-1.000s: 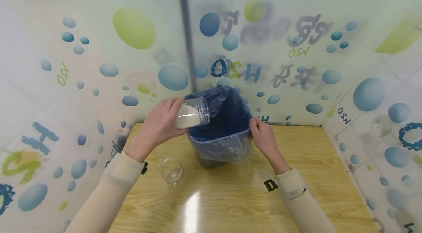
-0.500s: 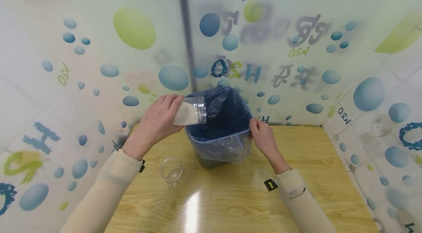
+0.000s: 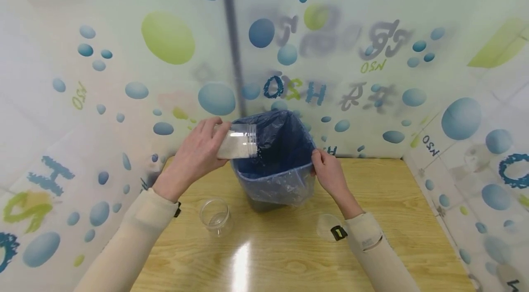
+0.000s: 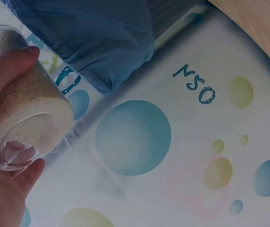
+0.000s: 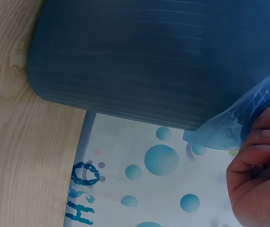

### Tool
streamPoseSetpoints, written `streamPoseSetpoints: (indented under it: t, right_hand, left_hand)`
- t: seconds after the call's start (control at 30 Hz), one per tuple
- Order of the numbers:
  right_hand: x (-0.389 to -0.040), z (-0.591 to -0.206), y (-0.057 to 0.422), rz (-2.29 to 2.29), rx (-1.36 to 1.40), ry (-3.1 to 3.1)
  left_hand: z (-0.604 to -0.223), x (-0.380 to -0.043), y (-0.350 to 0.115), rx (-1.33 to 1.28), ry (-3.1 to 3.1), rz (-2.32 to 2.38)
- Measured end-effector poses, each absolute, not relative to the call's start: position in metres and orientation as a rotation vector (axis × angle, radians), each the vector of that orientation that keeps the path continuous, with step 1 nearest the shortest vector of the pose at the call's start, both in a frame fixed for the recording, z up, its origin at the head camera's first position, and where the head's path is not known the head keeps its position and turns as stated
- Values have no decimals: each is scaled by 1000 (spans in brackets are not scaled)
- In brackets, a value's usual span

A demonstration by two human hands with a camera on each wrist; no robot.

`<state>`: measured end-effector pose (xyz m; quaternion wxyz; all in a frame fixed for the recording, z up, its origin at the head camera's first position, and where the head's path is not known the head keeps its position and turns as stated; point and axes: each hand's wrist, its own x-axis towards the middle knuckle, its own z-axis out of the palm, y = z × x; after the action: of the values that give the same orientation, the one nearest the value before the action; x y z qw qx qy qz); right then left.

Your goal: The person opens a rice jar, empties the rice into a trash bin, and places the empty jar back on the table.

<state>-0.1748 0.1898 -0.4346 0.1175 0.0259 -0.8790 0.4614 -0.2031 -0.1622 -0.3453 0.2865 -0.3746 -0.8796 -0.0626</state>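
Note:
My left hand [image 3: 198, 152] grips a clear screw-neck jar [image 3: 237, 144] of white grainy stuff. Tipped nearly onto its side, the jar has its mouth over the left part of a bin lined with a blue plastic bag [image 3: 277, 187]. A few white specks show just below the mouth. In the left wrist view, thumb and fingers wrap the jar [image 4: 33, 106] near its base. At the right side, my right hand [image 3: 330, 171] pinches the bin's rim and bag; the right wrist view shows its fingers curled there beside the dark bin wall [image 5: 125, 61].
A clear glass cup [image 3: 216, 216] stands on the wooden table [image 3: 281, 260], front left of the bin. A round clear lid-like disc [image 3: 326, 227] lies by the right wrist, partly covered by its strap. Behind the bin rises a wall covering [image 3: 351, 113] patterned with dots.
The jar has shifted slightly left, and its mouth has tipped a little lower. White specks now show beneath the mouth. My right hand keeps its hold on the rim.

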Motion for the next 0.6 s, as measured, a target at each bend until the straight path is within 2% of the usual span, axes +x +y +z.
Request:
streamPoseSetpoints:
  t: [0.6]
  right_hand:
    - [-174,-435,190,1354,85,-2566]
  left_hand:
    - [-345,-201,-161,-1042,-2261,-111]
